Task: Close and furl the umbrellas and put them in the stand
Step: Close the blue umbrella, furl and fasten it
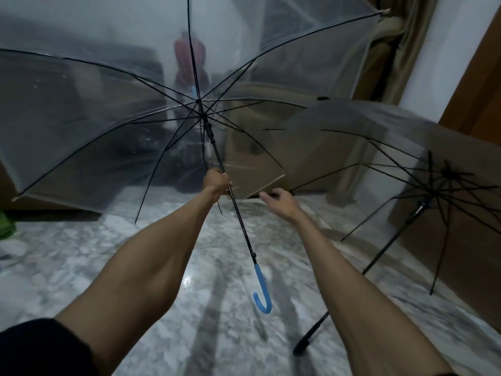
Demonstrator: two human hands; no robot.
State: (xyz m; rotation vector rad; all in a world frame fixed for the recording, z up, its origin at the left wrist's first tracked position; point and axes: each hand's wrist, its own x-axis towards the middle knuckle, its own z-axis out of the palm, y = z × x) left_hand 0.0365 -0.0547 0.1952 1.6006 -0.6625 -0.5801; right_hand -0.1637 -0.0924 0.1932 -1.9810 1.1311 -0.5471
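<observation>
A clear umbrella with black ribs stands open in front of me, its black shaft slanting down to a blue hook handle. My left hand is closed around the shaft about midway up. To the right of the shaft, my right hand hovers with fingers spread and nothing in it. On the right, a second clear umbrella, also open, lies on the floor with its black handle pointing toward me. A red shape shows blurred through the canopy; whether it is the stand is unclear.
The floor is pale marble. A beige curtain hangs at the back right beside a white wall and a brown wooden door frame. Brown cardboard-like panels lean at the right. Something green sits at the left edge.
</observation>
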